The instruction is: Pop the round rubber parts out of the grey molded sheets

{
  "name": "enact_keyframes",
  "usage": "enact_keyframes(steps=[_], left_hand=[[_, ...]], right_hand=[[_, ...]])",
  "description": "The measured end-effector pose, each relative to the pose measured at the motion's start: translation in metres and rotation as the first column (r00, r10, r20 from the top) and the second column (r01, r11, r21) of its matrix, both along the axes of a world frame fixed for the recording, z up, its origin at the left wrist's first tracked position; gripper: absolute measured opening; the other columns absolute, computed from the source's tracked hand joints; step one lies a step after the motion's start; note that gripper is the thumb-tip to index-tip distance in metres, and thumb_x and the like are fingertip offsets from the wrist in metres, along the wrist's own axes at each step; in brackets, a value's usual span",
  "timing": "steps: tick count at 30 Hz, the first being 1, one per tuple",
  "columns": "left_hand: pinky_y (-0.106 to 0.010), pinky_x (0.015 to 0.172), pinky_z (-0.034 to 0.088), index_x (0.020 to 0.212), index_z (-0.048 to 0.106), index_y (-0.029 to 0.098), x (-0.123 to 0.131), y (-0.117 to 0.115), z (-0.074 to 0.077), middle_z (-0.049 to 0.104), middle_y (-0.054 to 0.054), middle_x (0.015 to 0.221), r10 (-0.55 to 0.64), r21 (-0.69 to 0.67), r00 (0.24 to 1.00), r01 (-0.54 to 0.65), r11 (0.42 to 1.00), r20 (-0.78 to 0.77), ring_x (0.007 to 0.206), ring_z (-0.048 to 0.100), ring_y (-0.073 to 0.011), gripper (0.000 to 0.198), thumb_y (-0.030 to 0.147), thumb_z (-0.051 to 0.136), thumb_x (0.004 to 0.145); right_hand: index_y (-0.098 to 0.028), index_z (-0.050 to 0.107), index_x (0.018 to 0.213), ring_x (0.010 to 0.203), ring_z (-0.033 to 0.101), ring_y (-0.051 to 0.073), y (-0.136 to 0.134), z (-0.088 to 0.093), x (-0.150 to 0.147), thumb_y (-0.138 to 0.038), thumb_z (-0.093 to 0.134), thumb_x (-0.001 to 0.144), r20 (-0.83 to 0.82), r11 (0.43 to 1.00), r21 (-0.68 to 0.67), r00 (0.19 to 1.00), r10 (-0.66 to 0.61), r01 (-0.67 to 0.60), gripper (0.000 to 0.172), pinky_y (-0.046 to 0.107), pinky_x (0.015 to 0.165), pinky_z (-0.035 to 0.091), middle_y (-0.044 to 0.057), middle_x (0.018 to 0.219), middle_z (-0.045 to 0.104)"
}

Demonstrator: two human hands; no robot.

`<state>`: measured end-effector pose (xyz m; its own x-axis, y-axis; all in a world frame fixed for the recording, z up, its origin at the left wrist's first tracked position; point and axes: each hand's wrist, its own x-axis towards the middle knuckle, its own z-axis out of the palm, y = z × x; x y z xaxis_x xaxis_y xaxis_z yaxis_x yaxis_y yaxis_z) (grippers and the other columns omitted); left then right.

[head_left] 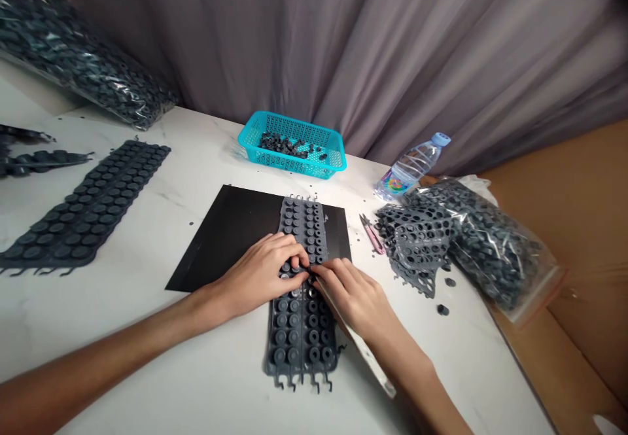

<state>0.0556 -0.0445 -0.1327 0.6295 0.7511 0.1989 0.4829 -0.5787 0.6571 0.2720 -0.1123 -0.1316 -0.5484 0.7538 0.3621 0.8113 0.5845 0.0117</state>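
Note:
A long dark-grey moulded rubber sheet (303, 356), with rows of round plugs and hooked tabs at both ends, lies lengthwise in front of me. Across its middle, my left hand (262, 268) is closed, thumb and forefinger pinching at the raised plugs. My right hand (356, 294) grips a long, thin whitish tool (366, 350), its lower end slanting toward me past the wrist. The tool's tip is hidden by the fingers, which meet the left fingertips over the sheet. Part of the sheet rests on a black flat board (210, 239).
Another rubber sheet (93, 206) lies left. A turquoise basket (294, 163) holds small dark parts. At right are pink-handled thread snips (373, 233), a water bottle (412, 167), perforated rubber scraps (417, 245) and a bag of parts (495, 245). A larger bag (78, 55) stands back left.

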Motion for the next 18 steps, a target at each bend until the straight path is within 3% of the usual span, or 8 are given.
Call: enact_keyframes(steps=[2, 5, 9, 12, 14, 18], left_hand=[[-0.033, 0.084, 0.042, 0.093, 0.065, 0.023, -0.001, 0.001, -0.001, 0.060, 0.003, 0.087, -0.006, -0.013, 1.000, 0.006, 1.000, -0.004, 0.086, 0.059, -0.0166, 0.006, 0.025, 0.068, 0.089], [-0.034, 0.085, 0.040, 0.098, 0.066, 0.024, -0.003, 0.003, -0.001, 0.061, 0.004, 0.088, -0.030, -0.031, 0.999, 0.029, 0.999, -0.026, 0.086, 0.060, -0.0163, 0.012, 0.030, 0.070, 0.089], [-0.033, 0.083, 0.039, 0.099, 0.066, 0.025, -0.005, 0.004, 0.002, 0.062, 0.004, 0.090, -0.047, -0.069, 0.997, 0.043, 0.997, -0.056, 0.085, 0.059, -0.0158, 0.013, 0.033, 0.070, 0.089], [-0.033, 0.084, 0.039, 0.098, 0.066, 0.024, -0.005, 0.003, 0.006, 0.062, 0.004, 0.090, -0.060, -0.088, 0.996, 0.053, 0.995, -0.073, 0.086, 0.058, -0.0162, 0.013, 0.033, 0.070, 0.090], [-0.033, 0.084, 0.039, 0.096, 0.066, 0.024, -0.006, 0.001, 0.010, 0.062, 0.004, 0.091, -0.077, -0.090, 0.993, 0.069, 0.994, -0.087, 0.087, 0.058, -0.0165, 0.011, 0.032, 0.070, 0.090], [-0.033, 0.084, 0.038, 0.089, 0.065, 0.022, -0.007, -0.004, 0.019, 0.064, 0.004, 0.090, -0.125, -0.093, 0.985, 0.114, 0.989, -0.118, 0.086, 0.058, -0.0160, 0.011, 0.032, 0.069, 0.090]], right_hand=[[-0.016, 0.059, 0.116, 0.088, 0.067, 0.022, -0.001, -0.003, -0.005, -0.023, 0.047, 0.107, -0.001, 0.999, -0.006, 0.999, -0.053, 0.053, 0.017, 0.033, 0.073, 0.052, 0.009, 0.101, 0.069], [-0.017, 0.054, 0.121, 0.086, 0.068, 0.022, 0.002, -0.006, -0.006, -0.027, 0.040, 0.109, -0.054, 0.964, -0.043, 0.963, -0.264, 0.262, 0.021, 0.033, 0.068, 0.051, 0.010, 0.108, 0.066], [-0.017, 0.053, 0.121, 0.076, 0.067, 0.023, 0.007, -0.006, 0.021, -0.034, 0.033, 0.109, -0.109, 0.808, -0.100, 0.801, -0.589, 0.580, 0.028, 0.034, 0.059, 0.048, 0.014, 0.115, 0.061], [-0.019, 0.056, 0.117, 0.080, 0.065, 0.025, 0.005, -0.003, 0.052, -0.036, 0.034, 0.107, -0.101, 0.776, -0.170, 0.772, -0.627, 0.608, 0.029, 0.036, 0.065, 0.047, 0.013, 0.109, 0.061], [-0.019, 0.056, 0.122, 0.086, 0.065, 0.027, 0.003, -0.002, 0.065, -0.036, 0.035, 0.107, -0.147, 0.786, -0.203, 0.775, -0.614, 0.584, 0.030, 0.038, 0.070, 0.048, 0.014, 0.111, 0.061], [-0.022, 0.053, 0.132, 0.080, 0.062, 0.022, 0.003, 0.008, 0.056, -0.041, 0.049, 0.104, -0.351, 0.821, -0.386, 0.755, -0.553, 0.421, 0.034, 0.034, 0.071, 0.049, 0.008, 0.103, 0.066]])
